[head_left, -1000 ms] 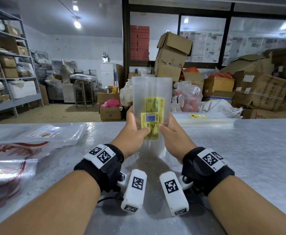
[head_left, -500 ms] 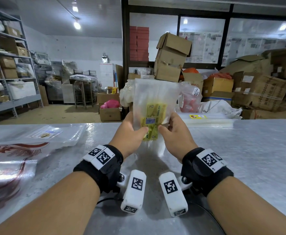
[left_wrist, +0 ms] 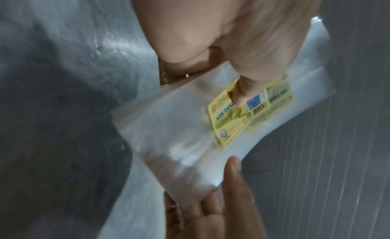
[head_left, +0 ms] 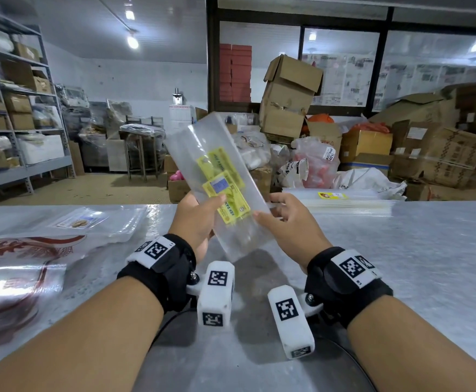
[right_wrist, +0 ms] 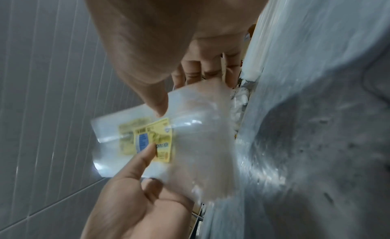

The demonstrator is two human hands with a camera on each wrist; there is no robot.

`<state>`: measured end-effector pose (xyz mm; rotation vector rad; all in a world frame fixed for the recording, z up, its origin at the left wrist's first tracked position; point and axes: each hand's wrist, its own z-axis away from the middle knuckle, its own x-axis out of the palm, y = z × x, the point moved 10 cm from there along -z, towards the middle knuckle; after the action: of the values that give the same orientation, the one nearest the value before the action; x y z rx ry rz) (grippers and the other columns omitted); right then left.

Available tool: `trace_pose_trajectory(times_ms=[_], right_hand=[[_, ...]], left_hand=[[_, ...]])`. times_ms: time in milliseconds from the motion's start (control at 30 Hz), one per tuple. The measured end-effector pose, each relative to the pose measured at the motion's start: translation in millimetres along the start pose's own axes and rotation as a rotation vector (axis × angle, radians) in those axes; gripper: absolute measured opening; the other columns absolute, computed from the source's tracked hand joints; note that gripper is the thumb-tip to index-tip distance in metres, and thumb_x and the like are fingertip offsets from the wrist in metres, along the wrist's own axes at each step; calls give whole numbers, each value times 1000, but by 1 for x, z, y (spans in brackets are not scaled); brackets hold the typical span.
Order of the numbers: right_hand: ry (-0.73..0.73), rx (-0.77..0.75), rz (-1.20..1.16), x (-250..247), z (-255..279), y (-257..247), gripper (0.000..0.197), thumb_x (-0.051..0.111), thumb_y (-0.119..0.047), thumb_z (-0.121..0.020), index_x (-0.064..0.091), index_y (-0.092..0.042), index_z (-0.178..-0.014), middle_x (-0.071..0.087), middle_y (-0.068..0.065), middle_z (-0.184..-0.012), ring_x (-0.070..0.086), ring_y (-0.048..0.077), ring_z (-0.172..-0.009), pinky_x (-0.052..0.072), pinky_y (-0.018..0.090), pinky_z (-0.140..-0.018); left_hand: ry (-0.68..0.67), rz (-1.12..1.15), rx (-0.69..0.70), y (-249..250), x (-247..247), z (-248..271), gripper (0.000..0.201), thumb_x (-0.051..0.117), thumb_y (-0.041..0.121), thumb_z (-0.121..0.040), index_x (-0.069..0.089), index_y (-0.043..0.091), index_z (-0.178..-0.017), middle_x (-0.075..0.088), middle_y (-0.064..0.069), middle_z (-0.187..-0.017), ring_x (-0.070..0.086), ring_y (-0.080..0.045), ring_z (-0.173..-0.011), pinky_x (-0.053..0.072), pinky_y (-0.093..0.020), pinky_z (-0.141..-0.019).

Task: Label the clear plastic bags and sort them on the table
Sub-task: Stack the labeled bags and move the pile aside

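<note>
A clear plastic bag (head_left: 203,142) carrying yellow labels (head_left: 225,179) is held up over the metal table (head_left: 400,264), its top leaning left. My left hand (head_left: 200,219) grips its lower left side, thumb pressed on the label (left_wrist: 242,115). At the bag's right edge my right hand (head_left: 282,219) holds it lightly, thumb on the front and fingers behind. The right wrist view shows the bag (right_wrist: 196,142) and its label (right_wrist: 152,137) between both hands. The bag looks empty.
A flat stack of clear bags (head_left: 344,203) with a yellow sticker on top lies at the table's far right. Red-printed bags (head_left: 19,250) and a labelled clear bag (head_left: 84,222) cover the left side. Cardboard boxes (head_left: 287,103) and shelving (head_left: 19,123) stand beyond the table.
The bag stood upright before; now it is tipped with its top to the left. My right hand has slid from the label to the bag's right edge.
</note>
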<state>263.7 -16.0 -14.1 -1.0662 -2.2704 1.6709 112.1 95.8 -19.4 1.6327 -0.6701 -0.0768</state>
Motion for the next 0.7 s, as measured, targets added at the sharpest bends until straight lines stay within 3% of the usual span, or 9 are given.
trace_pose_trajectory(times_ms=[100,167,233,333,467,567,633,700], right_hand=[[-45,63,-27,4,2,5,56,76,-40,-86,51,-21,-133,71,2,-109,72,13,-81,53,31,-74],[-46,109,-109,6,3,10,56,79,-37,-84,51,-22,-130,71,4,-108,73,14,-75,55,33,-73],[-50,157,-209,8,4,14,54,80,-36,-83,52,-23,-126,70,5,-113,74,18,-76,58,36,-77],[-109,178,-255,17,5,14,36,75,-35,-88,62,-21,-118,74,5,-110,74,21,-84,59,37,-82],[-82,141,-324,19,4,11,14,67,-22,-96,69,-18,-109,77,5,-106,73,22,-98,59,40,-91],[-1,107,-421,11,2,8,21,63,-9,-97,68,-13,-117,75,7,-110,72,22,-102,59,39,-89],[55,105,-449,4,1,10,23,63,-6,-97,67,-11,-119,75,8,-110,73,21,-98,60,38,-87],[105,113,-466,-3,-1,13,22,64,-4,-96,67,-9,-117,75,8,-105,72,18,-89,60,37,-84]], left_hand=[[57,140,-65,-7,-9,-7,27,62,11,-99,64,13,-126,75,-10,-114,72,-30,-106,59,-42,-83],[64,199,-122,-12,-11,-9,30,62,15,-99,63,16,-129,74,-12,-118,70,-34,-109,60,-42,-77],[44,245,-173,-16,-8,-10,33,62,18,-99,62,17,-132,72,-14,-122,68,-35,-113,62,-42,-76],[34,288,-191,-19,-5,-10,37,64,18,-98,61,14,-135,70,-16,-124,67,-34,-117,61,-44,-83],[36,302,-176,-21,-5,-10,35,67,16,-95,62,17,-130,74,-14,-118,72,-31,-107,62,-42,-80],[13,282,-176,-21,-2,-9,41,68,15,-94,59,15,-134,75,-11,-114,75,-21,-88,62,-32,-70],[1,254,-186,-23,0,-7,44,70,16,-93,58,12,-135,76,-8,-106,75,-14,-75,60,-27,-62],[-22,218,-200,-25,3,-5,42,70,17,-93,61,11,-133,76,-9,-106,74,-13,-75,60,-27,-66]])
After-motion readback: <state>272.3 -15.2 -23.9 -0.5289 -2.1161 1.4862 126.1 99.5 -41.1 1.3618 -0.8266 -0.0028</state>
